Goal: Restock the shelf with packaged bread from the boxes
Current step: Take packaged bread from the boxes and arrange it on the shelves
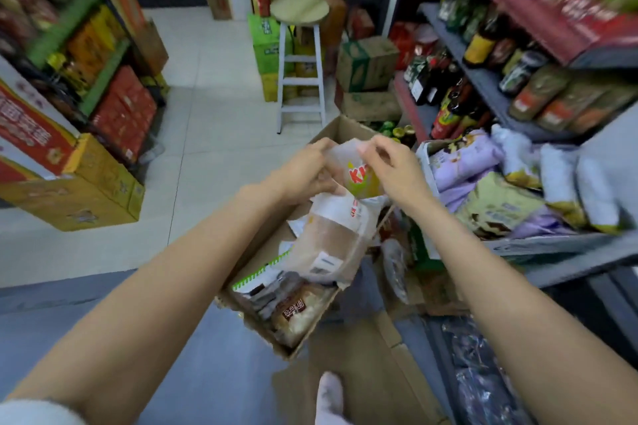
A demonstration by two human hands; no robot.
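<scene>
Left hand (312, 171) curled round the upper left edge of the clear plastic bread bag printed in orange and yellow-green (345, 217), thumb and fingers pinching the film. Held in the air over the open brown cardboard box (262, 248), just off the front edge of the grey metal shelf (566, 252) at the right. Probably light and soft: loaf inside likely to squash under a tight squeeze, film thin and a bit slippery, so best taken at the gathered top as now, or cradled from below, never clenched round the middle. Further packaged loaves with brown labels (293, 312) lying in the near end of the box beside a green-edged pad. Right hand (390, 169) pinching the same bag's top right edge, fingers bent over the film. On the shelf, purple and pale green soft snack packs (483, 190) heaped near its front edge. Hard to make out: the bag's lettering, partly covered by the fingers; box bottom hidden under its contents; whole frame blurred at the edges; free room for bread on the shelf not possible to judge.
</scene>
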